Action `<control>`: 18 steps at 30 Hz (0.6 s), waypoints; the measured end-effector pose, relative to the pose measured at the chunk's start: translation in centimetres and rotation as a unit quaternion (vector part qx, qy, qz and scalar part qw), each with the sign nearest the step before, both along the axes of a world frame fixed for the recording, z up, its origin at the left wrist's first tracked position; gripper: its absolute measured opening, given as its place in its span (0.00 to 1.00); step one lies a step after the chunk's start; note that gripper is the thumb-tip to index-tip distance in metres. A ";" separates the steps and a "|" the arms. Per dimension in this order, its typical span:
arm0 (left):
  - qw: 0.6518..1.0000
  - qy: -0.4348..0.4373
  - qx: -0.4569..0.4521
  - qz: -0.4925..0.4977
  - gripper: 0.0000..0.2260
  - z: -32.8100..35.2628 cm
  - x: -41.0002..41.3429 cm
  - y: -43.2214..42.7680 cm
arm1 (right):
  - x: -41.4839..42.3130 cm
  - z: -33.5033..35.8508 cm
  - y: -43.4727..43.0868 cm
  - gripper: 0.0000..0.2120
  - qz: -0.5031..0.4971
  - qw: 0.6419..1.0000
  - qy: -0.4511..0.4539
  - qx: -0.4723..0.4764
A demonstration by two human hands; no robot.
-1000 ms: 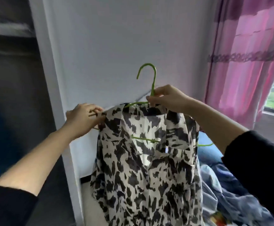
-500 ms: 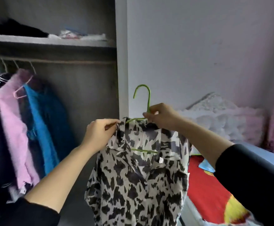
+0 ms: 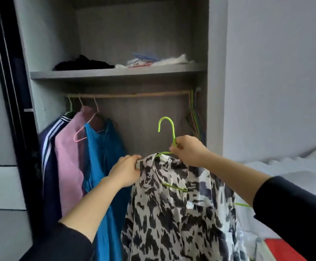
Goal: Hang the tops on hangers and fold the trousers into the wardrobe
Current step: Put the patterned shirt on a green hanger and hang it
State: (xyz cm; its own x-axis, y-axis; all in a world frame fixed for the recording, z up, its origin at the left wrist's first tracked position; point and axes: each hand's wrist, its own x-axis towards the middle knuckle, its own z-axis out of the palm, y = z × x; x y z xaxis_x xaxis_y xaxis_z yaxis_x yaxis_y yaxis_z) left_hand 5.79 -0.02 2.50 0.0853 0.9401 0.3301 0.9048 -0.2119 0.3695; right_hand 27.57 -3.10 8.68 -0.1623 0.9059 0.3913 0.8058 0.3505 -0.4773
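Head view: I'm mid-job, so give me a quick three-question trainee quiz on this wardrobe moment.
1. True or false: the green hanger carrying the patterned shirt already hangs on the rail.
2. The right hand has its grip on the hanger at: A) the neck below the hook; B) the bottom bar; C) the hook's tip.
3. At which end of the rail do the empty hangers hang?

Key: 1 false, the hook is held below the rail; 2 A; 3 the right end.

Black-and-white blotched top [image 3: 179, 210]; lime-green hanger [image 3: 167, 129]; blue garment [image 3: 104, 153]; pink garment [image 3: 69, 159].
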 end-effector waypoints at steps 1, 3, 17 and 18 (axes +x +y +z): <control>1.000 0.010 0.009 0.005 0.21 0.5 -0.7 1.3 | -0.8 0.6 1.6 0.11 0.000 1.000 0.002 0.007; 1.000 0.013 0.018 0.017 0.22 1.5 -2.3 3.7 | -2.4 2.0 4.8 0.11 -0.004 1.000 0.007 0.023; 0.988 0.066 0.126 0.054 0.23 7.6 -17.3 21.6 | -15.3 6.7 23.4 0.10 -0.059 0.989 0.120 0.054; 0.987 0.070 0.138 0.049 0.23 8.3 -18.3 23.0 | -16.3 7.0 24.7 0.09 -0.067 0.987 0.136 0.051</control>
State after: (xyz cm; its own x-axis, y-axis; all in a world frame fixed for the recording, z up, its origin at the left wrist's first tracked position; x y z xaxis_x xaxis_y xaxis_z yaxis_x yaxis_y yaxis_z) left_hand -12.56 22.98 10.78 0.0617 0.8224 0.5656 0.9638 -0.1964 0.1804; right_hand 11.29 21.58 15.72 0.0795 0.8655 0.4946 0.6948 0.3077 -0.6501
